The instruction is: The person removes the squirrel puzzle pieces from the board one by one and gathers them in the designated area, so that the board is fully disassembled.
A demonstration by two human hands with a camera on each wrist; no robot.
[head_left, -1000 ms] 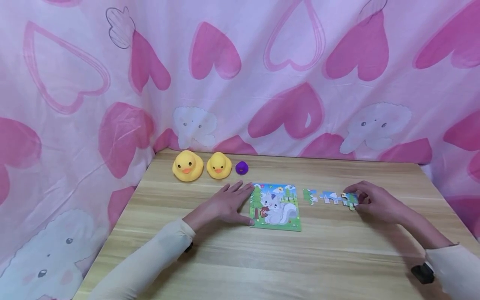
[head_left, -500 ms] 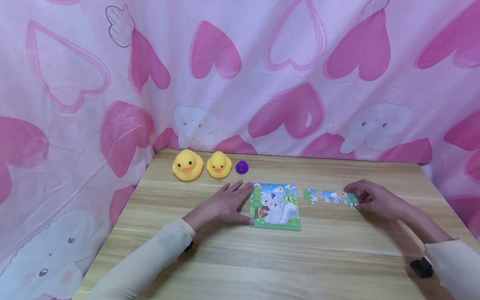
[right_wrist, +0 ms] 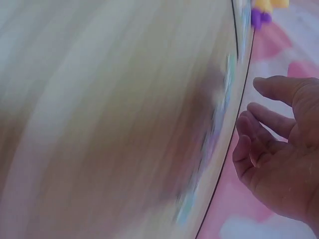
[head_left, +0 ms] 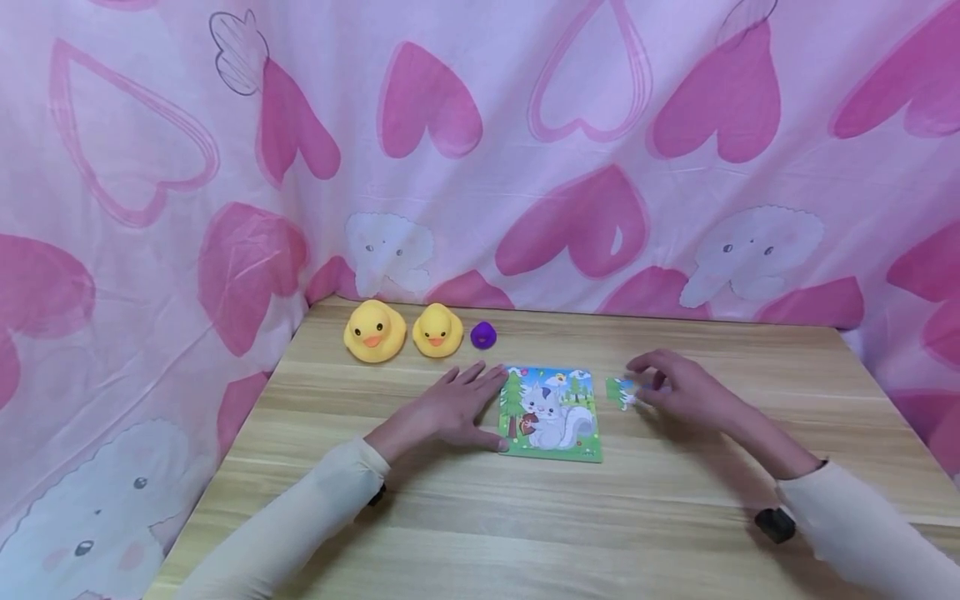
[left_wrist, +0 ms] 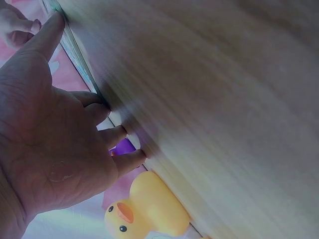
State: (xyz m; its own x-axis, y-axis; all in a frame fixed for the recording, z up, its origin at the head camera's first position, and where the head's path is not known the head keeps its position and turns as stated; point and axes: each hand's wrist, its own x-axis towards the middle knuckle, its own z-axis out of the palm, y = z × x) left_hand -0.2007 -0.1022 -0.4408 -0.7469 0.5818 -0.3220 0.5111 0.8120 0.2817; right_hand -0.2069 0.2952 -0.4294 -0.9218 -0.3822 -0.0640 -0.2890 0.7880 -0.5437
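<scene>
A square squirrel puzzle point(head_left: 555, 421) lies on the wooden table, its picture facing up. My left hand point(head_left: 459, 408) is spread along its left side, with the thumb at the lower left corner and fingertips at the upper left. In the left wrist view, that hand point(left_wrist: 60, 134) has straight, parted fingers. A loose puzzle piece point(head_left: 618, 392) shows just right of the puzzle. Over the loose pieces hovers my right hand point(head_left: 690, 393), fingers loosely bent, hiding those farther right. The right wrist view shows this hand point(right_wrist: 284, 144) holding nothing, above a blurred row of pieces point(right_wrist: 212, 134).
Along the back left stand a large yellow duck point(head_left: 375, 333), a smaller yellow duck point(head_left: 438, 332) and a tiny purple duck point(head_left: 483, 336). Behind the table point(head_left: 525, 533) hangs a pink curtain point(head_left: 465, 200) with hearts.
My right hand has left the rightmost puzzle piece and moved left over the other pieces, now covering the middle one. My left hand stays at the puzzle's edge.
</scene>
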